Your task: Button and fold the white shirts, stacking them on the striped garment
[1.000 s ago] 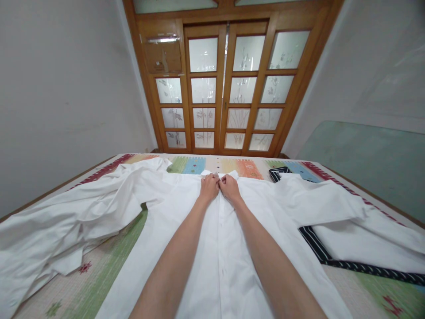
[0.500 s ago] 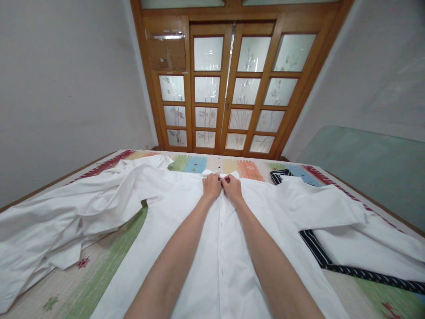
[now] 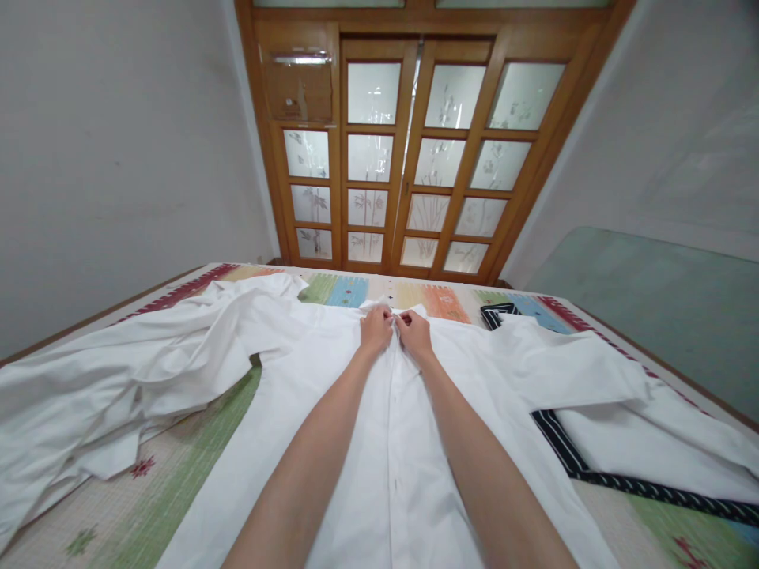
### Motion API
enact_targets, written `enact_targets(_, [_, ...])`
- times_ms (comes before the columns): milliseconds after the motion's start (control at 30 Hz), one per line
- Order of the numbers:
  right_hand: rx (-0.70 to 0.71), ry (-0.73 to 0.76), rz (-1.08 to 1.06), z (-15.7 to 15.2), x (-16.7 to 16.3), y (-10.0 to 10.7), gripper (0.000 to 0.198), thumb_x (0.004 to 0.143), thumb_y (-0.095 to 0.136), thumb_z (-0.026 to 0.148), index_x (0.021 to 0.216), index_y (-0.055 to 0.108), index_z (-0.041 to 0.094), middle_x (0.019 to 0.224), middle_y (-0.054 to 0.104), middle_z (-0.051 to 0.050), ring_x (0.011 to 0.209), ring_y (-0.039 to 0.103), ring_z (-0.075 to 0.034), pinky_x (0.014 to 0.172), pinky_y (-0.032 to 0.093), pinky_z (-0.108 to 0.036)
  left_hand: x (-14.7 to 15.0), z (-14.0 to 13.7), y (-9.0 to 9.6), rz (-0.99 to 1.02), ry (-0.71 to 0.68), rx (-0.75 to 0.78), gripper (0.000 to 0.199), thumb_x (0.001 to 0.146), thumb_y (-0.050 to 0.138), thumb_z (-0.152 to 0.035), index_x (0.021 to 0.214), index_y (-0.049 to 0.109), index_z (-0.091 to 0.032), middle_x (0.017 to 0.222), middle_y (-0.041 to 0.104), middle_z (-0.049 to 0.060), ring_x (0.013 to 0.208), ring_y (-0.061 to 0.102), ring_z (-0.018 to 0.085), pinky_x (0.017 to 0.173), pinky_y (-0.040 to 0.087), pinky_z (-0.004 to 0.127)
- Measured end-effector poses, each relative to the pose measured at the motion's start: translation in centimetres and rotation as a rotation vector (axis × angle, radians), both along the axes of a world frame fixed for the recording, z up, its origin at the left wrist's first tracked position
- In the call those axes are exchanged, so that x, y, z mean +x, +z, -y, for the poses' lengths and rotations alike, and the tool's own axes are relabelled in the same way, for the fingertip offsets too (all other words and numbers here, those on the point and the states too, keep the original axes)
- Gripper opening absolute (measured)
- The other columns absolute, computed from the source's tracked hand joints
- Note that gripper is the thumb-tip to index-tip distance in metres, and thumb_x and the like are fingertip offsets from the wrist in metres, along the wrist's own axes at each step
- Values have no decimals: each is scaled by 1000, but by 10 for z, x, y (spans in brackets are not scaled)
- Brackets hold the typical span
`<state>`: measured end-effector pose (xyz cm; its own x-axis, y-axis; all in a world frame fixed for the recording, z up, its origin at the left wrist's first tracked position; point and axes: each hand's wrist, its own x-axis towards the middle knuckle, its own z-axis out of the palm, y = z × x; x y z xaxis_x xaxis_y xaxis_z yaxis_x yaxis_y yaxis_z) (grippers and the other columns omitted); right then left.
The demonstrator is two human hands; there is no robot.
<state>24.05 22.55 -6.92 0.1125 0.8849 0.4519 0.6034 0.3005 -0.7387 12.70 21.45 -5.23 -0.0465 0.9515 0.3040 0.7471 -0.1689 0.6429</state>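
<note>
A white button-up shirt lies front up before me, its collar at the far end and its button placket running down the middle. Just below the collar, my left hand pinches the left side of the placket. Close beside it, my right hand pinches the other side, fingertips nearly touching those of my left. The small piece of cloth or button between the fingers is too small to make out. The sleeves spread out to both sides.
More crumpled white cloth lies at the left. White cloth with black striped trim lies at the right. All rest on a patterned mat. Beyond stand wooden doors with glass panes; a pale green panel leans at the right wall.
Both hands stay at the collar with their fingers shifting slightly; the fingertips are a little further apart. The shirt lies nearly as before.
</note>
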Motion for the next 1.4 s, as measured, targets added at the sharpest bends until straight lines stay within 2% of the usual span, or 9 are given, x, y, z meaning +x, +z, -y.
enact_targets(300, [15,42,9,2,0,2,18,77,56,29,77,69,17,77,72,-7,70,62,-18,72,46,-28,-4,-4,-4,168,-105,103,13,82,52,-9,80,59,-19,92,67,4,90,60,18,88,47,32])
enact_targets(500, [46,38,4,-3,2,2,22,76,49,23,72,70,18,81,73,-7,80,63,-19,80,46,-30,-3,-7,-8,224,-136,160,14,80,52,-6,76,57,-19,85,65,4,84,59,17,84,46,31])
enact_targets(667, [47,76,-61,-6,2,-1,20,69,48,20,69,68,19,79,72,-6,79,63,-19,79,47,-31,-3,-10,-12,258,-153,202,17,77,53,-2,71,54,-19,79,63,3,80,57,17,80,45,30])
enact_targets(967, [-13,105,-188,-6,3,-3,24,65,45,22,70,69,18,71,71,-4,68,61,-18,73,47,-30,-2,-7,-10,288,-132,204,14,77,55,-6,71,58,-18,78,66,3,79,61,17,81,47,30])
enact_targets(1233, [-15,94,-185,-7,3,-4,24,66,47,22,70,71,19,74,73,-4,72,63,-19,75,48,-30,-2,-6,-8,384,-59,171,9,75,60,-9,74,64,-17,79,70,2,74,64,15,78,51,29])
enact_targets(1400, [-27,90,-200,-7,3,-3,24,65,48,21,70,71,18,76,74,-5,75,64,-20,78,48,-31,-2,-2,-4,380,1,152,10,76,64,-20,66,66,-17,72,70,2,71,65,15,76,50,28])
